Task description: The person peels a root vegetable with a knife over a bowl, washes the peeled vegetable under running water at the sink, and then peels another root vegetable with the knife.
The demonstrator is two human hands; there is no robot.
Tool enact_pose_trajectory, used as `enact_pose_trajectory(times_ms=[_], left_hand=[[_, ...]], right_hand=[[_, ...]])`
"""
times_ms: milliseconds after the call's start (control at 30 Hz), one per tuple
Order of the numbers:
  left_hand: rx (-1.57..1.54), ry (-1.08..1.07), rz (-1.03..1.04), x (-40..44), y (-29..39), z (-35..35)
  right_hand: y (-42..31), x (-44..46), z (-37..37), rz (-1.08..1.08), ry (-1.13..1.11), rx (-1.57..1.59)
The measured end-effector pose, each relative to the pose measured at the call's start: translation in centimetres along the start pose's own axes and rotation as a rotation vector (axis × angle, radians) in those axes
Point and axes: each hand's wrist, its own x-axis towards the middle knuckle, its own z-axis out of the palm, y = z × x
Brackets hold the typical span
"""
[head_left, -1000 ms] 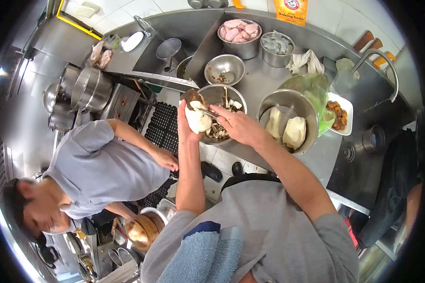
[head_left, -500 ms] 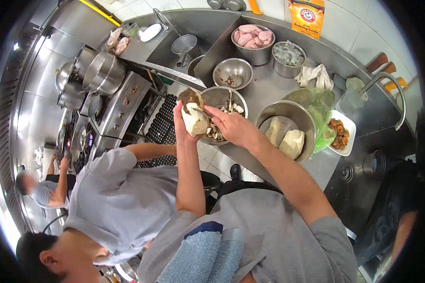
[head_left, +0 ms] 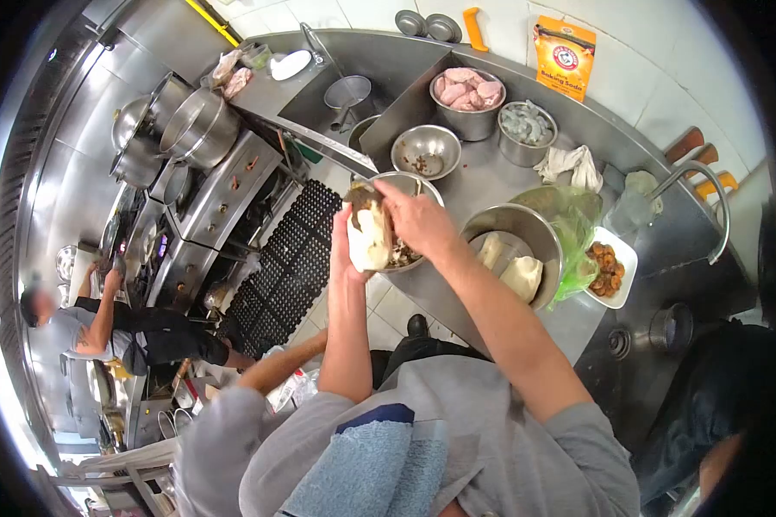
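My left hand [head_left: 345, 246] is wrapped round a large, partly peeled root vegetable [head_left: 371, 243]. White flesh shows over most of it, with rough brown skin at its far end. Against that skinned end, my right hand [head_left: 418, 222] is closed on a knife, whose blade is mostly hidden now. Below both hands, a metal bowl [head_left: 434, 191] contains peel scraps, partly covered by my right hand. Peeled white pieces [head_left: 522, 276] lie inside a deep steel pot [head_left: 550, 233], just right of my right forearm.
Raw meat [head_left: 467, 90], a pot of greyish shrimp [head_left: 526, 126] and a small bowl with scraps [head_left: 427, 152] stand along the counter. A green plastic bag [head_left: 578, 233] touches the pot, beside a white dish [head_left: 616, 297]. One co-worker [head_left: 215, 448] is close at my left; another [head_left: 103, 327] is at the stove.
My right hand has moved up towards the brown end of the root vegetable, and the blade has become hidden. The nearby co-worker has shifted down and mostly out of view. The camera view has turned slightly.
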Motion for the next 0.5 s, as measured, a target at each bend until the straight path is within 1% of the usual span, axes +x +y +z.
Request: enact_pose_trajectory(times_ms=[33, 67, 100, 167, 233, 300, 333, 433, 467, 500], left_hand=[[0.041, -0.062, -0.034, -0.4, -0.4, 0.1], [0.073, -0.007, -0.03, -0.6, -0.8, 0.0], [0.083, -0.012, -0.034, -0.6, -0.7, 0.3], [0.09, -0.013, -0.024, -0.9, -0.3, 0.6], [0.012, -0.011, -0.039, -0.2, 0.9, -0.6], [-0.04, -0.032, -0.026, 0.3, 1.9, -1.5], [-0.024, -0.07, -0.042, 0.5, 2.3, -1.6], [-0.009, 0.118, -0.001, 0.0, 2.9, -0.6], [-0.012, 0.113, 0.017, 0.5, 3.0, -1.2], [0.005, -0.013, 0.02, 0.7, 3.2, -2.1]], right_hand=[[1.2, 0.6, 0.2, 0.02, 0.023, 0.033], [4.2, 1.9, 2.1, 0.008, 0.03, 0.123], [6.0, 2.5, 3.0, 0.007, 0.015, 0.201], [7.6, 3.2, 4.2, -0.002, -0.035, 0.356], [3.6, 3.1, 0.7, 0.381, -0.351, 0.425], [3.4, 3.6, 0.4, 0.469, -0.464, 0.57], [2.9, 3.4, 0.8, 0.489, -0.451, 0.661], [0.9, 2.3, 0.4, 0.494, -0.466, 0.688], [1.1, 1.8, 0.3, 0.436, -0.482, 0.658], [0.7, 1.5, 0.5, 0.34, -0.427, 0.535]])
